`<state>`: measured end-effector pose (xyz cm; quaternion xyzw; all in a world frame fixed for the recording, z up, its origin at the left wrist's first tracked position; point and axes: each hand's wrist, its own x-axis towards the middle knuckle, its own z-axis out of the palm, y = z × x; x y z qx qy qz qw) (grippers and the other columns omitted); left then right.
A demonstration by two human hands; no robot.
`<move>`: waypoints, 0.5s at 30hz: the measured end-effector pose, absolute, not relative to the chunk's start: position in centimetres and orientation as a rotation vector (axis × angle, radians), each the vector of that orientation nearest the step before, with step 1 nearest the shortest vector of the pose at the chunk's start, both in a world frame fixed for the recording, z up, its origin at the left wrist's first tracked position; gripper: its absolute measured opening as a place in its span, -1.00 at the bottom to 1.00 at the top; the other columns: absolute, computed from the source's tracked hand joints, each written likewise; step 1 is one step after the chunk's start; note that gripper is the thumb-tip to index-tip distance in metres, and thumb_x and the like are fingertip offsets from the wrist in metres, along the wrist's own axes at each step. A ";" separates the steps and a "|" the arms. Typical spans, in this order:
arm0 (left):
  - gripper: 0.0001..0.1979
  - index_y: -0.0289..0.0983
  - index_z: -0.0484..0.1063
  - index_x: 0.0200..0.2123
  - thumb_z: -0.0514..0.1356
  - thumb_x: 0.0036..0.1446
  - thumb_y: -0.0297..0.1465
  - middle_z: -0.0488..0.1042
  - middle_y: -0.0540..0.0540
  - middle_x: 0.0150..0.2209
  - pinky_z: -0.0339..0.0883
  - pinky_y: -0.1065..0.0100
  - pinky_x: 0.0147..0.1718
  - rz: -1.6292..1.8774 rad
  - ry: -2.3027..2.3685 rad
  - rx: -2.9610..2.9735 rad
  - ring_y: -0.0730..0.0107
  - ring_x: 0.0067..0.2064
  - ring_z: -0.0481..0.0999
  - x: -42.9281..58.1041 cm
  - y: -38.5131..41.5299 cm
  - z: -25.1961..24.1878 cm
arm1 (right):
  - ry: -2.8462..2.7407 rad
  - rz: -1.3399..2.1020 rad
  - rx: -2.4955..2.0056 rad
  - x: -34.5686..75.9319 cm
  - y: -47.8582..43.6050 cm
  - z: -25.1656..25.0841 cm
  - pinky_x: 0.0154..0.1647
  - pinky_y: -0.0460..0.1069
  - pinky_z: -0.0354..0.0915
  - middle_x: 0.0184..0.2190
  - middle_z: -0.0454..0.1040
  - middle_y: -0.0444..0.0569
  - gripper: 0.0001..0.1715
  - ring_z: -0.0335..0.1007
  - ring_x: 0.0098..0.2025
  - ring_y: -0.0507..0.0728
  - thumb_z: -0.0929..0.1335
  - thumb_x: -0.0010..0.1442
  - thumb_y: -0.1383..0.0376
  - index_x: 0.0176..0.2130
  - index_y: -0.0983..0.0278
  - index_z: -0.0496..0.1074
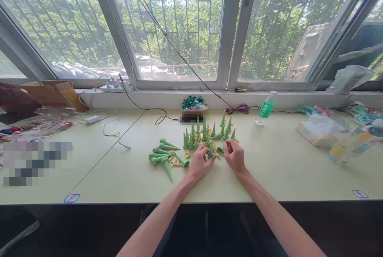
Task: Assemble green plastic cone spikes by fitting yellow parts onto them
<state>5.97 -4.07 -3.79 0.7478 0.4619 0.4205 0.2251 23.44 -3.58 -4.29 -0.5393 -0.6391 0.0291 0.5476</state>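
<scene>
Head view: our left hand [201,163] grips green cone [211,150] in fingers, between front and back edges of desk [284,173]. Our right hand [235,156] has bent fingers; can't tell if holding anything. Our bump could tip standing cones [229,125] behind.

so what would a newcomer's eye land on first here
Probably the green cones in the middle of the table, many upright, with the left hand at one and the right hand close by. Then perhaps the green-labelled bottle, farther back to the right, near the windowsill.
</scene>
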 end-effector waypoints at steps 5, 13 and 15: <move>-0.78 -0.28 0.31 -0.46 0.29 0.05 -0.33 0.27 0.02 -0.44 0.15 0.40 -0.43 1.128 1.349 2.102 0.47 -0.44 0.25 5.9 -3.9 -4.0 | -1.590 0.033 -1.331 24.6 -3.5 -4.4 -0.52 -0.09 0.07 -0.69 0.20 -0.20 -0.59 0.06 -0.62 -0.01 0.23 0.31 0.18 -0.54 0.25 0.25; -0.72 -0.29 0.35 -0.36 0.32 0.03 -0.23 0.25 0.06 -0.49 0.09 0.41 -0.44 1.108 1.347 2.065 0.47 -0.45 0.21 6.0 -3.9 -3.9 | -1.812 0.158 -1.348 25.5 -3.8 -3.8 -0.51 -0.10 0.07 -0.69 0.24 -0.18 -0.60 0.07 -0.62 -0.01 0.25 0.27 0.16 -0.55 0.25 0.25; -0.71 -0.29 0.36 -0.32 0.28 0.08 -0.18 0.24 0.06 -0.50 0.09 0.42 -0.45 1.122 1.325 2.055 0.47 -0.46 0.21 6.0 -3.9 -3.9 | -1.848 0.208 -1.344 25.8 -3.9 -3.6 -0.51 -0.10 0.09 -0.69 0.26 -0.19 -0.67 0.11 -0.63 -0.01 0.27 0.24 0.18 -0.50 0.25 0.31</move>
